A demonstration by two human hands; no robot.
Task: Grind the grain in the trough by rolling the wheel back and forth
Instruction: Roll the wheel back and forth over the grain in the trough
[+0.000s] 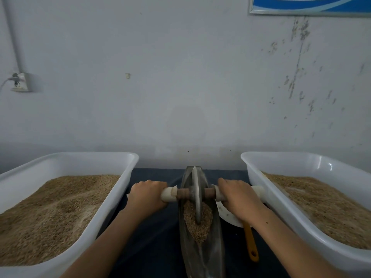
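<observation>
A narrow metal trough (217, 249) runs away from me down the middle of the dark table. A grey metal wheel (195, 189) stands upright in it, toward the far half. Brown grain (197, 223) is heaped in the trough just in front of the wheel. A wooden axle with white wrapped handles (169, 194) passes through the wheel. My left hand (147, 195) grips the left handle. My right hand (235, 197) grips the right handle.
A white tub (128, 177) of grain stands on the left and another white tub (253, 177) on the right, both close to the handles. A white dish (226, 215) and a yellow-handled tool (251, 241) lie right of the trough. A wall rises just behind.
</observation>
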